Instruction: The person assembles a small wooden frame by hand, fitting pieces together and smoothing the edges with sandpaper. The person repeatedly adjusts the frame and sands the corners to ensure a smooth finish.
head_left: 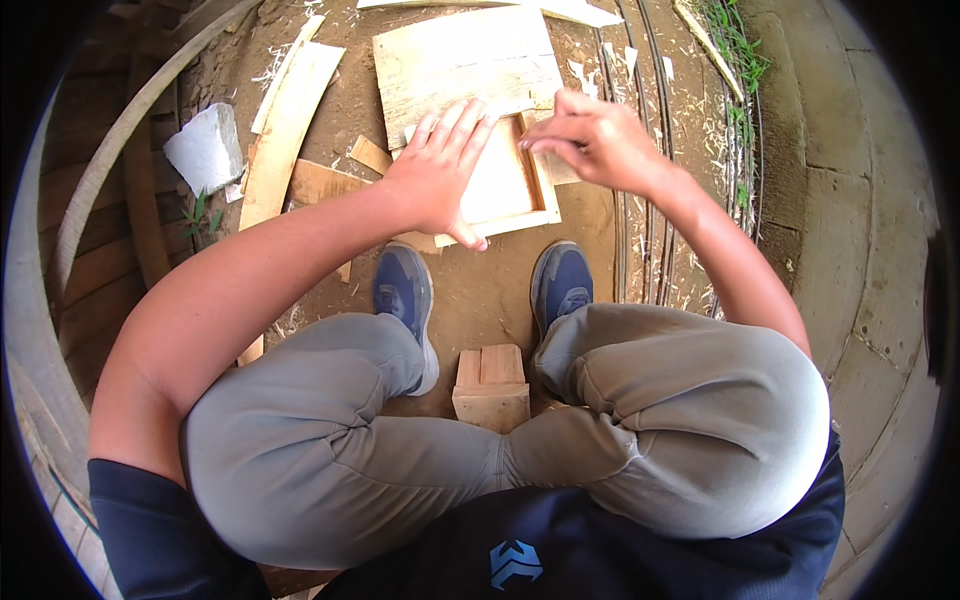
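Observation:
A shallow wooden frame (510, 226), shaped like a box with raised edges, lies on the ground just beyond my feet. Bright light washes out the pale panel (490, 190) inside it. My left hand (440, 170) rests across the frame's left side, fingers spread and thumb stretched toward me. Over the frame's right edge is my right hand (598, 142), its fingers curled and pinched together; whatever is between them, if anything, is too small to tell. A wide pale board (465, 60) lies directly behind the frame.
Long planks (285, 130) and a white stone chunk (205, 150) lie at the left. Thin dark rods (655, 100) run along the right, beside grass (738, 70) and a paved ledge (850, 220). A wooden block (490, 400) sits between my legs. Shavings litter the dirt.

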The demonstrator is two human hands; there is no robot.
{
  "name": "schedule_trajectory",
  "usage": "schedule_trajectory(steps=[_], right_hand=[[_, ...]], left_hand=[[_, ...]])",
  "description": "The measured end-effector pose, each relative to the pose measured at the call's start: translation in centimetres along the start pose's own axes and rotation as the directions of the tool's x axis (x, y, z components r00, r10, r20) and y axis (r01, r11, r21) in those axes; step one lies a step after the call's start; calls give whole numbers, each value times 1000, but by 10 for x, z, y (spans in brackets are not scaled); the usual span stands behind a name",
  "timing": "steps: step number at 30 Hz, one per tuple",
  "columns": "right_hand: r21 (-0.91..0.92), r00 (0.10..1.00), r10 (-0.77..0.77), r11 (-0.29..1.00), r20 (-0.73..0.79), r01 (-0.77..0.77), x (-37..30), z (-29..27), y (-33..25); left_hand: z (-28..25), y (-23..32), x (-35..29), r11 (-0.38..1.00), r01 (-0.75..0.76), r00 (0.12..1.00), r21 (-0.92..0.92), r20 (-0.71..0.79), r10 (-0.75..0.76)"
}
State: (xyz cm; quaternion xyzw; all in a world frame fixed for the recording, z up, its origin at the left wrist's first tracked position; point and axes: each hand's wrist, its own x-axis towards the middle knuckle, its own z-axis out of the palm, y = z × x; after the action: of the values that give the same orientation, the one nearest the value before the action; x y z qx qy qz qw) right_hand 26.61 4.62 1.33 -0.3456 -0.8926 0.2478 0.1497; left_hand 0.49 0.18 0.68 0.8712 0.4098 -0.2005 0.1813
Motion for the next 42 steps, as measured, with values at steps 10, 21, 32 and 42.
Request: schedule_trajectory(steps=[10, 21, 32, 42], right_hand=[[-11, 999, 42, 999, -15, -43, -13, 17, 11], [-1, 999, 47, 999, 21, -47, -2, 14, -2], [-8, 996, 69, 998, 65, -69, -5, 8, -2], [160, 931, 356, 917, 82, -365, -4, -58, 19]], left_hand=[[-1, 3, 1, 1000, -10, 999, 10, -35, 11], [4, -2, -1, 999, -33, 998, -16, -55, 32], [2, 0, 0, 1000, -11, 999, -24, -39, 11], [2, -1, -2, 1000, -6, 999, -7, -41, 6]])
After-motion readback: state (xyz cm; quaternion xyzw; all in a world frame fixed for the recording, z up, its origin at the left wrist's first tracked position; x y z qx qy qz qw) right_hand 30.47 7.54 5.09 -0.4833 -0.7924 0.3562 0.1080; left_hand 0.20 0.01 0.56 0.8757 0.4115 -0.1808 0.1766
